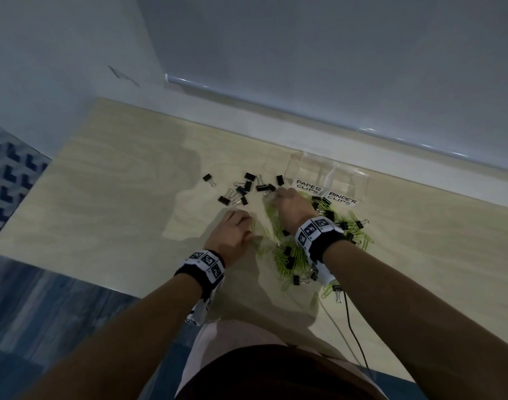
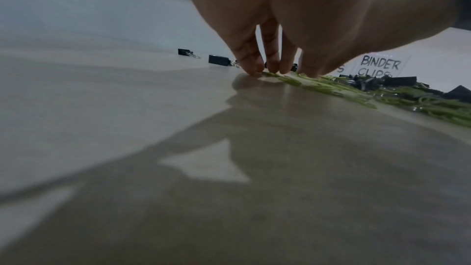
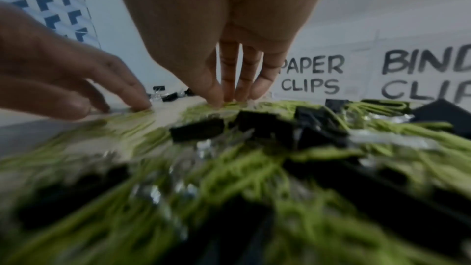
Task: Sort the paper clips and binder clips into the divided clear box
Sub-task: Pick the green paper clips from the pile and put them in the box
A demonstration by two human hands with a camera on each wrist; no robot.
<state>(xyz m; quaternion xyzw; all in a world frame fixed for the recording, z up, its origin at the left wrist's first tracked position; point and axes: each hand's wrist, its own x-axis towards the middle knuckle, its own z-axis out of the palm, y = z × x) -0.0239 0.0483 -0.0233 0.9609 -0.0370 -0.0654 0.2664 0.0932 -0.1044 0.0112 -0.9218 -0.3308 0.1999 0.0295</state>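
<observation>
A mixed pile of green paper clips point(image 1: 297, 256) and black binder clips point(image 1: 287, 251) lies on the table in front of the clear divided box point(image 1: 348, 176), which carries the labels PAPER CLIPS point(image 1: 308, 186) and BINDER CLIPS point(image 1: 341, 198). A separate group of black binder clips point(image 1: 241, 189) lies to the left. My left hand point(image 1: 235, 226) presses straight fingertips point(image 2: 254, 67) onto the table at the pile's left edge. My right hand point(image 1: 290, 203) touches the green paper clips point(image 3: 229, 106) with straight fingers point(image 3: 226, 88) near the box. Neither hand visibly holds a clip.
The light wooden table point(image 1: 117, 183) ends at a white wall ledge point(image 1: 304, 119) behind the box. A thin black cable point(image 1: 352, 327) runs from my right wrist over the table's near edge. Blue floor point(image 1: 45, 298) shows at the left.
</observation>
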